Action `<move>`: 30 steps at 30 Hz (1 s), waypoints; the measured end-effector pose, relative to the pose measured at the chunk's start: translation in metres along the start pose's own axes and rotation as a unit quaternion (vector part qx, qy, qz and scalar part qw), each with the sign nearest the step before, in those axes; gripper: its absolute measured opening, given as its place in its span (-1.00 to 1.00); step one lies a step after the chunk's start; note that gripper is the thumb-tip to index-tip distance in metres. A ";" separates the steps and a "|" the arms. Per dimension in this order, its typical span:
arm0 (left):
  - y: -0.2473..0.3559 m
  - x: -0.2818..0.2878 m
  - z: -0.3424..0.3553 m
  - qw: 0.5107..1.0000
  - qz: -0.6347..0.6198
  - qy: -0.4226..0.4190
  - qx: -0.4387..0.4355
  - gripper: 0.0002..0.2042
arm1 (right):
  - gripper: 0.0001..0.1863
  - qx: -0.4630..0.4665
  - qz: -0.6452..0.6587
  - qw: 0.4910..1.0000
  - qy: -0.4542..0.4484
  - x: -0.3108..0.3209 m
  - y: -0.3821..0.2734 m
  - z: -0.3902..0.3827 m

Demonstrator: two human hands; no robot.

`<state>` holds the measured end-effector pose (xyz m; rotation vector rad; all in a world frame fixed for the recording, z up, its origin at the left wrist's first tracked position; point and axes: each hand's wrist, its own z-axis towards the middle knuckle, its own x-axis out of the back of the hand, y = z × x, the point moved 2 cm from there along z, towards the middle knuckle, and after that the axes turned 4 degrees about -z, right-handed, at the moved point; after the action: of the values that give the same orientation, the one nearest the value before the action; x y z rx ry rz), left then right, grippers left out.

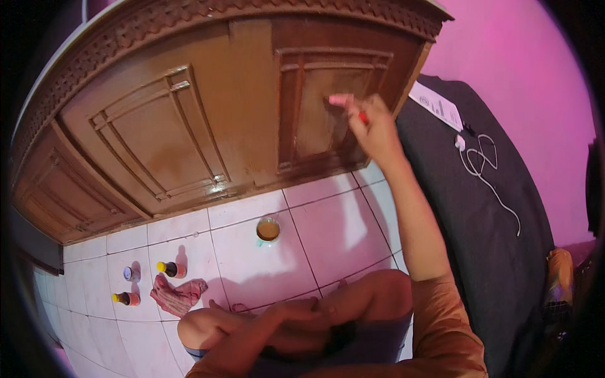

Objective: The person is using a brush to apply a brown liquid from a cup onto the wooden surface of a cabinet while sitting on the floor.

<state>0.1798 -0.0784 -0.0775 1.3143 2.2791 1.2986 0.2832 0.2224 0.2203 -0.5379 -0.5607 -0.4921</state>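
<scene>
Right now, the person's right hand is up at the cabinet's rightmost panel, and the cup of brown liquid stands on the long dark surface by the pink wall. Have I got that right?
Not quite: the cup of brown liquid stands on the tiled floor, as the head view shows. The right hand is indeed up at the cabinet's rightmost panel.

A creased, rust-orange shirt (455,353) with a loose right sleeve (435,305), cut to end near the elbow (433,268), tops dark blue-grey shorts (378,337); beyond the shirt, the shorts stop short of bare, rounded knees (392,291).
</scene>
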 end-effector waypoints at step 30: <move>0.018 0.021 0.003 0.997 -0.023 -0.075 0.027 0.08 | -0.71 -0.138 -0.012 0.978 -0.154 -0.048 0.083 -0.086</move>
<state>0.1799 -0.0568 -0.0605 1.3211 2.2426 1.0918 0.3257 0.2474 0.1017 -0.8829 -0.8005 -0.5161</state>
